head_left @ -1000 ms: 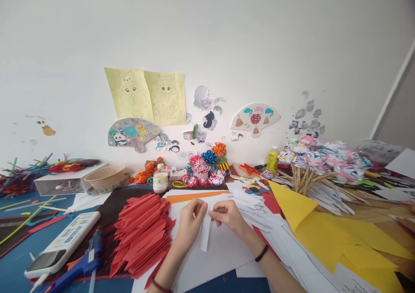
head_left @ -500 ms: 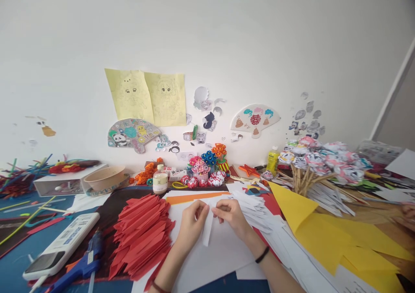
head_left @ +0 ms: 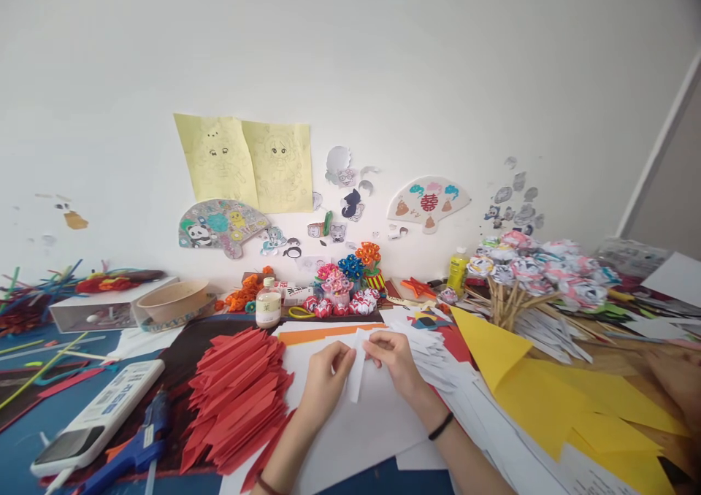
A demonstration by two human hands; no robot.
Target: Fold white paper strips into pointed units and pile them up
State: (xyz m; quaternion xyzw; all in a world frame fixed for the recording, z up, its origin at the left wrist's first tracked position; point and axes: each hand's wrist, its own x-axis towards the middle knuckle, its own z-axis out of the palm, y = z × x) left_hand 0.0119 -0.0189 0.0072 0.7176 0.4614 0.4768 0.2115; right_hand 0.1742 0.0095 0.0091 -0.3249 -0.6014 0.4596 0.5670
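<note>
Between my two hands is a narrow folded strip of white paper, held upright above a white sheet. My left hand pinches its left side between thumb and fingers. On the other side, the thumb and fingertips of my right hand close on the strip near its upper part. A pile of folded red paper strips lies to the left of my left hand. White paper strips are heaped beyond my right hand.
Yellow paper sheets spread over the right side. A blue glue gun and a white device lie at left. A small bottle and paper flowers stand along the wall. Another person's hand shows at far right.
The strip has risen slightly between my hands and more of its upper end shows. The other person's hand reaches further into view at the right. The view has shifted a little.
</note>
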